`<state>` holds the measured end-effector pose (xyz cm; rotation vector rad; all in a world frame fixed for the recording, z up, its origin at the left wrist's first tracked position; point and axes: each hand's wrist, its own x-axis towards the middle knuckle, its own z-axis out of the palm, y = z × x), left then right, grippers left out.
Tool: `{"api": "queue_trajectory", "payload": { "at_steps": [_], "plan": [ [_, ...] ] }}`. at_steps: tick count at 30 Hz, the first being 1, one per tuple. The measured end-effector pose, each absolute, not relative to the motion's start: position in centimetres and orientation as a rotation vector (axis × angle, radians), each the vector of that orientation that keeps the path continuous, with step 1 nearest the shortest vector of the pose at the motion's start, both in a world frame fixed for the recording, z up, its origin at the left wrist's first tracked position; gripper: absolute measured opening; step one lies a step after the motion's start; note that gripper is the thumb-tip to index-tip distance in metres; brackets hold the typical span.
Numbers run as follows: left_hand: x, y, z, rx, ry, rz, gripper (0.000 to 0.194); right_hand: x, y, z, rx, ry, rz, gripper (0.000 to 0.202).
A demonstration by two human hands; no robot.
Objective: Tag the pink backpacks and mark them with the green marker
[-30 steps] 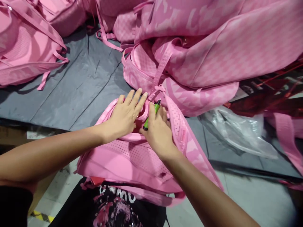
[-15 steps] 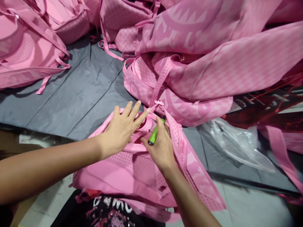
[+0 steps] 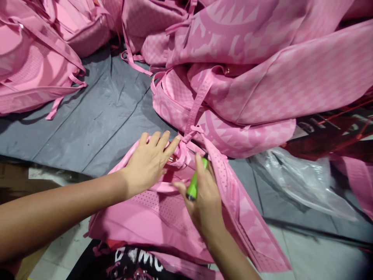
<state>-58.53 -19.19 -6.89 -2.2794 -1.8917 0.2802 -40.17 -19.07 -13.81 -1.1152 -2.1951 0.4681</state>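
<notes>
A pink backpack (image 3: 157,217) with perforated panels lies at the table's near edge, over my lap. My left hand (image 3: 148,163) rests on its top part, fingers stretched out and palm down, holding nothing. My right hand (image 3: 205,198) is closed round a slim green-handled tool (image 3: 192,186) with a black end. A thin dark tip shows past my fingers, pointing at the pink webbing by the top handle (image 3: 183,155); whether it touches is unclear. Beyond my hands, a narrow pink strap (image 3: 198,130) is looped at the bag's top corner.
More pink backpacks (image 3: 233,93) with checked and shark-teeth prints are heaped at the back right. Others (image 3: 37,66) lie at the left. A clear plastic bag (image 3: 300,182) is on the right of the grey-covered table (image 3: 96,112).
My right hand and the green-handled tool have drawn back toward me and slightly right, away from the handle. My left hand has slid slightly nearer me, its fingers less spread.
</notes>
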Motion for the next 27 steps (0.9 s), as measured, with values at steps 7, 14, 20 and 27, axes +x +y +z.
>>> {"api": "queue_trajectory", "payload": {
  "at_steps": [7, 14, 20, 27],
  "plan": [
    [-58.8, -19.3, -7.0, -2.287, -1.889, 0.190, 0.071, -40.1, -22.2, -11.5, -1.021, -1.905, 0.733, 0.029],
    [-58.7, -19.4, -7.3, -2.249, -1.887, 0.172, 0.072, -41.2, -20.2, -10.1, -1.313, -2.017, 0.956, 0.014],
    [-58.8, -19.2, -7.3, -2.276, -1.902, 0.163, 0.070, -41.5, -20.7, -10.8, -1.214, -1.944, 0.946, 0.013],
    [-58.9, -19.2, -7.2, -2.289, -1.917, 0.134, 0.064, -42.4, -21.5, -11.4, -1.183, -1.954, 0.719, 0.012]
  ]
}}
